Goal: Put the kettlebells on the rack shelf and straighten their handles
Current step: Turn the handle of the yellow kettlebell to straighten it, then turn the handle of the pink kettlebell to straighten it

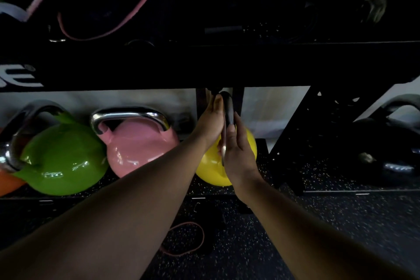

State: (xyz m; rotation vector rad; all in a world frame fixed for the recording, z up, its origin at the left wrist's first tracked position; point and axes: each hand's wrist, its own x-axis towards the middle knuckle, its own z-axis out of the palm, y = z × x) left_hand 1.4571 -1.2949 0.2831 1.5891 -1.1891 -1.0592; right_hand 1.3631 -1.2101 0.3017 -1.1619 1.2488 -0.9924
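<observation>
A yellow kettlebell (211, 166) sits on the low rack shelf (159, 188), its steel handle (228, 109) turned edge-on toward me. My left hand (210, 123) presses flat against the handle's left side, and my right hand (238, 154) clasps it from the right. To the left on the same shelf stand a pink kettlebell (138, 145) with its handle square to me, a green kettlebell (61, 161) with its handle angled left, and part of an orange kettlebell (9, 182) at the frame edge.
A black upper shelf beam (204, 66) hangs low just above the handles. A black rack upright (293, 143) slants down right of the yellow bell. A black kettlebell (391, 143) sits further right. A pink band loop (184, 238) lies on the speckled floor.
</observation>
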